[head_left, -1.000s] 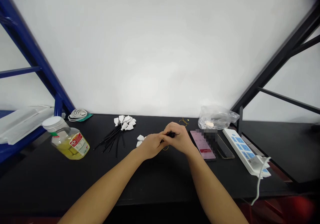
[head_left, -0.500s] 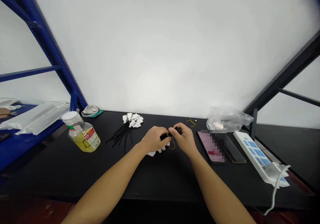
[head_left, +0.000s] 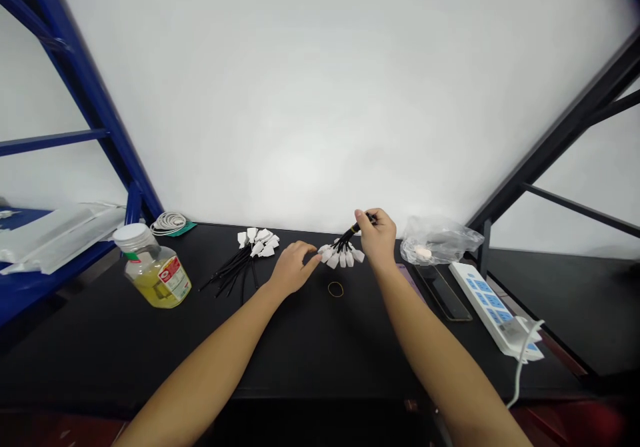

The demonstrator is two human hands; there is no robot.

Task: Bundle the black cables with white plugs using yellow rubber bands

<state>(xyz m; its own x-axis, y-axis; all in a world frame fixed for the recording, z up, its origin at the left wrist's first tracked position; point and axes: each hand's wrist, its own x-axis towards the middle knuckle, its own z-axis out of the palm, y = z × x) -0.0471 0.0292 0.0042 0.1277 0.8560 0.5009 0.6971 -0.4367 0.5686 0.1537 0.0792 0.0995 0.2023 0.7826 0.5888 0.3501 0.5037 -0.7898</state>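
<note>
My right hand (head_left: 377, 237) is clamped on the bundle of thin black cables with white flat tags (head_left: 351, 235), which hangs down and leftward from its fingers. Left of that bundle, my left hand (head_left: 295, 267) has thumb and fingers apart, perhaps touching a tag. The thin yellow rubber band (head_left: 335, 290) lies below the bundle.

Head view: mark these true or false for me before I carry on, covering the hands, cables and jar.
1. The right hand holds a bundle of black cables. True.
2. The left hand grips the jar. False: the jar stands apart from it, farther left.
3. A thin yellowish loop lies on the black table. True.
4. The jar has no lid. False: its white lid is on.
5. The power strip lies right of the dark-screened phone. True.
</note>
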